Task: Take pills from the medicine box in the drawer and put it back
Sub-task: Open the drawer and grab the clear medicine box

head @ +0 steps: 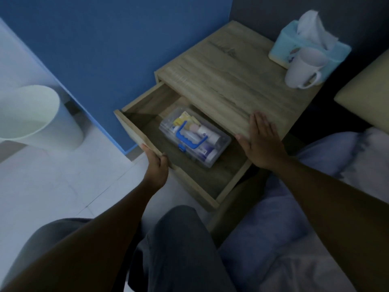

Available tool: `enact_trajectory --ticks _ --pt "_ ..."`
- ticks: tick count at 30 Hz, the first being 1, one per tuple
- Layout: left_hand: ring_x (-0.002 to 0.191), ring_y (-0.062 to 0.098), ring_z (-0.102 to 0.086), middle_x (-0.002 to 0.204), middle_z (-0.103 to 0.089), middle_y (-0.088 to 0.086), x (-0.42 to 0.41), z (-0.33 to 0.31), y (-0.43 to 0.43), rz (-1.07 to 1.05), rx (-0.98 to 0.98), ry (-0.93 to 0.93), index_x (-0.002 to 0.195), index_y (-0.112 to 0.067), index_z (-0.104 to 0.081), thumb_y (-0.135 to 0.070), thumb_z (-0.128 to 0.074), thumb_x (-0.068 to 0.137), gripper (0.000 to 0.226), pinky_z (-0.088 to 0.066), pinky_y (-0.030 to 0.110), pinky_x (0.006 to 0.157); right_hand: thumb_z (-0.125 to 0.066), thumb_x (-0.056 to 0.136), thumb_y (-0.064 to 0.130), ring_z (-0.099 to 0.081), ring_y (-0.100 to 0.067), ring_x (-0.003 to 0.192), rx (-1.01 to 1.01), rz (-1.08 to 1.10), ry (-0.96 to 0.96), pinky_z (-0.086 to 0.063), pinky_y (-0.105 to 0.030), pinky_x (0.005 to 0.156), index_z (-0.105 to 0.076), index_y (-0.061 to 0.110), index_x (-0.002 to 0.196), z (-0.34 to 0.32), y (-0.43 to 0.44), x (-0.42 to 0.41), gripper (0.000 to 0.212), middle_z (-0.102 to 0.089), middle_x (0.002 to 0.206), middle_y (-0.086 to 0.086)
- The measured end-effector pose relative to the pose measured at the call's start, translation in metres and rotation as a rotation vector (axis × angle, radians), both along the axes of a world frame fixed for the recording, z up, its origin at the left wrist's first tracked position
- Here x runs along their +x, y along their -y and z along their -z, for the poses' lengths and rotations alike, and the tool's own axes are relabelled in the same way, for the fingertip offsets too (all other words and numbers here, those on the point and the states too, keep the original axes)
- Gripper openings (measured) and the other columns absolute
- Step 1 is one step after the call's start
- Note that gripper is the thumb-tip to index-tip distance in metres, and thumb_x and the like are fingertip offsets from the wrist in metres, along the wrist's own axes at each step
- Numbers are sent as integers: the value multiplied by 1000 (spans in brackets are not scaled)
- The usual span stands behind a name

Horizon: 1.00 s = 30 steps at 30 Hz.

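Observation:
The wooden drawer [136, 131] of the nightstand stands pulled out. Inside it lies a clear plastic medicine box [194, 137] with a blue handle and blue latch, its lid closed, with tubes and packets showing through. My left hand [156, 165] grips the top edge of the drawer front, fingers curled over it. My right hand [261, 142] rests flat, fingers spread, on the front edge of the nightstand top [227, 81], to the right of the box.
A white mug [302, 68] and a light blue tissue box [309, 42] stand at the back right of the nightstand top. A pale bin [35, 119] is on the tiled floor at left. A blue wall panel rises behind the drawer; bedding lies at right.

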<state>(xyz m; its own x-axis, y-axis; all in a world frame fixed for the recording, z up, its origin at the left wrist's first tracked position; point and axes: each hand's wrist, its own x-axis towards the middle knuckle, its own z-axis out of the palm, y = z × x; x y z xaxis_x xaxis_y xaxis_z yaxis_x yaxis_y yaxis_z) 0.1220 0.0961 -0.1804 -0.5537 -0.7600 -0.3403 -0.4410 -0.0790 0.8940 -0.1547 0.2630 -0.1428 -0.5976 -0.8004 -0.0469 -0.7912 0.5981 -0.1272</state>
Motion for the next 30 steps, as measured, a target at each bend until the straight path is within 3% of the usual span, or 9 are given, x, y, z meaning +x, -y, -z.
enact_trajectory --ticks 4,9,14,17,20,22,24,28,30 --pt "151 25 -11 165 9 -6 11 0 -2 -15 -14 13 150 -27 27 -47 -38 94 88 -21 45 121 -15 94 70 -9 -29 155 24 10 29 -7 -49 125 -7 7 159 1 0 -2 91 -9 168 -14" --pt "151 28 -11 165 8 -3 17 -1 -2 -33 12 47 150 -24 27 -35 -40 100 84 -22 45 119 -12 93 71 1 -25 156 60 22 53 1 -46 126 3 11 159 2 1 -3 90 1 169 -10" --pt "151 27 -13 166 4 -1 17 -7 -3 -62 51 56 151 -23 25 -29 -46 100 88 -24 45 118 -17 97 64 -2 -28 156 52 65 58 -2 -49 126 0 7 159 -1 3 6 85 -2 169 -13" --pt "152 21 6 165 15 -3 16 -19 -8 -100 -125 93 152 -20 23 -28 -59 94 101 -12 46 123 -37 101 43 -16 -36 153 -90 88 3 -15 -52 124 -17 2 157 -3 2 34 72 -17 165 -22" --pt "150 14 17 164 19 -3 13 -33 -3 -63 -471 146 154 -22 17 -29 -70 86 110 -4 40 121 -46 98 29 -29 -33 149 -200 -131 -13 -30 -53 120 -37 7 151 -7 -3 72 58 -34 159 -19" --pt "152 17 11 165 11 -3 6 -42 8 17 -613 166 155 -26 5 -23 -69 85 102 -8 43 120 -44 96 30 -36 -31 146 -250 -249 25 -35 -51 117 -47 11 144 -8 -3 97 51 -41 155 -16" --pt "152 19 0 166 -3 -2 -6 -51 21 121 -636 159 155 -27 -10 -21 -62 88 85 -14 44 119 -45 96 31 -37 -27 143 -265 -214 85 -38 -45 114 -52 15 136 -7 3 116 44 -41 153 -12" --pt "142 25 -37 155 -36 3 -28 -59 40 198 -483 145 147 -25 -35 -22 -53 96 54 -44 40 106 -48 98 30 -37 -24 141 -214 178 363 -46 -41 108 -39 18 146 -5 30 130 50 -30 155 -10" --pt "140 28 -39 154 -38 8 -38 -61 48 170 -369 189 148 -20 -34 -22 -53 97 55 -46 47 106 -51 99 31 -48 -26 132 -203 353 507 -52 -39 97 -32 18 149 -4 40 127 55 -37 149 -12"
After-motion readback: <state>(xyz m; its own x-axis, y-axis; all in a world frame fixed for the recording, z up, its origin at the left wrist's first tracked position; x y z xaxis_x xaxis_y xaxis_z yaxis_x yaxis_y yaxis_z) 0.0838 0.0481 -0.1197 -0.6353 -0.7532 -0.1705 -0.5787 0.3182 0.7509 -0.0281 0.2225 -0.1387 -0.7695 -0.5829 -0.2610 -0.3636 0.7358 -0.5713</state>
